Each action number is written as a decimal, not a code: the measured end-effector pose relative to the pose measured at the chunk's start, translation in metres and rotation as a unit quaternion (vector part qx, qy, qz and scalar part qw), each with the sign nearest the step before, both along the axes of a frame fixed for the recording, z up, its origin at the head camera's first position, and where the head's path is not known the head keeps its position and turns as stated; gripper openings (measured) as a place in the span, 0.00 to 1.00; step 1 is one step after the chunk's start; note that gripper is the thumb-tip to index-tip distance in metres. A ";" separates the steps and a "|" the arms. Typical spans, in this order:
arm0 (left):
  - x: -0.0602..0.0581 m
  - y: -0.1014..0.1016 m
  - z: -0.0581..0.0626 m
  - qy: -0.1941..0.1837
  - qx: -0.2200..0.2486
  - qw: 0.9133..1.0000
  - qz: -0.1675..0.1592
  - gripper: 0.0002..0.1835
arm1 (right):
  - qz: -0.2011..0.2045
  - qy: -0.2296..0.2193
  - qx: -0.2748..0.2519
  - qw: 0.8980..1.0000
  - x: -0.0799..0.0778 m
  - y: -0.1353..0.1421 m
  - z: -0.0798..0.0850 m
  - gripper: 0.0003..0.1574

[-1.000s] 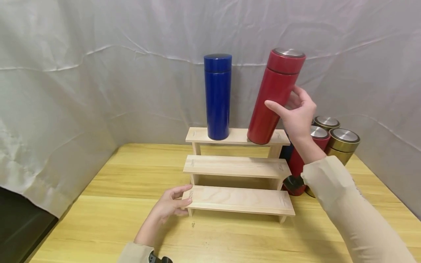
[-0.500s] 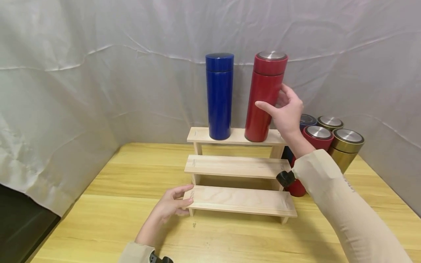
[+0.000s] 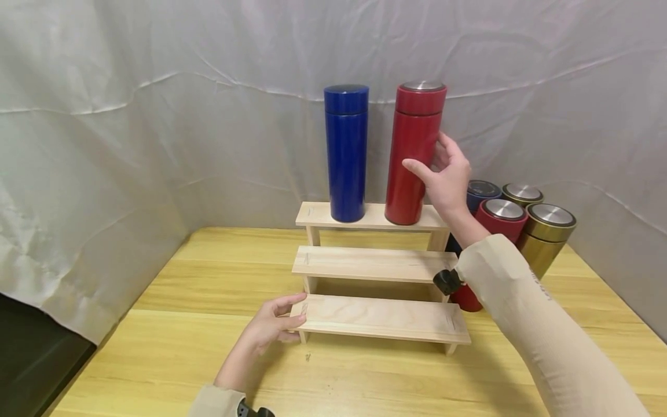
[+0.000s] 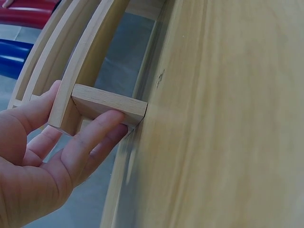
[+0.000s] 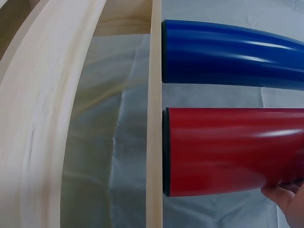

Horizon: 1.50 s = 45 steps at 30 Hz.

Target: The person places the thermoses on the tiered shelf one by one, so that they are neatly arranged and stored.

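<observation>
A three-step wooden display stand (image 3: 375,315) stands on the table. My left hand (image 3: 270,325) grips the left end of its lowest step, thumb on top; in the left wrist view the fingers (image 4: 90,142) reach under the board to its short leg. On the top step, a red thermos flask (image 3: 415,139) stands upright, and my right hand (image 3: 449,178) holds it from the right side, thumb across the front. A blue thermos flask (image 3: 346,156) stands a small gap to its left. The red flask's base meets the step's edge in the right wrist view.
Right of the stand are more flasks: a gold one (image 3: 547,231), another gold one (image 3: 523,193) behind it, a red one (image 3: 501,219) and a dark blue one (image 3: 482,194), partly behind my right arm. A grey cloth (image 3: 234,145) hangs behind the wood-grain table (image 3: 208,278).
My right hand has moved left with the red thermos flask, which went from tilted to upright on the top step beside the blue one. The left hand keeps its grip on the stand.
</observation>
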<state>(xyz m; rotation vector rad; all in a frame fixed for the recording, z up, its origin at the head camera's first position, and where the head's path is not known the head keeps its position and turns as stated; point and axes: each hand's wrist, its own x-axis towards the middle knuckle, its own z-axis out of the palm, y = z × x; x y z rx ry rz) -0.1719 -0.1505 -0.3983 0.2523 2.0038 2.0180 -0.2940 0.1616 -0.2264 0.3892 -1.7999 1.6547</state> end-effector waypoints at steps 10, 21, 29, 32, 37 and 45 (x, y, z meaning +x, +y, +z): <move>0.000 0.001 0.000 0.005 0.002 1.000 -0.004 0.29 | 0.002 -0.007 0.051 0.999 0.020 -0.009 0.011 0.41; -0.001 0.000 -0.001 -0.001 0.000 1.000 0.003 0.29 | 0.023 -0.060 0.137 0.988 0.032 -0.001 0.010 0.43; -0.001 0.001 0.000 -0.003 -0.001 1.000 0.004 0.30 | -0.005 -0.082 0.159 0.984 0.040 0.005 0.011 0.41; 0.000 0.002 0.001 -0.001 -0.003 1.000 0.004 0.30 | -0.010 -0.084 0.158 0.984 0.046 0.007 0.011 0.40; 0.001 0.003 0.002 0.002 -0.006 1.000 0.006 0.29 | -0.007 -0.086 0.145 0.986 0.055 0.009 0.005 0.40; 0.001 0.002 0.001 0.006 0.000 1.000 0.000 0.29 | -0.011 -0.058 0.113 0.992 0.071 0.018 -0.008 0.33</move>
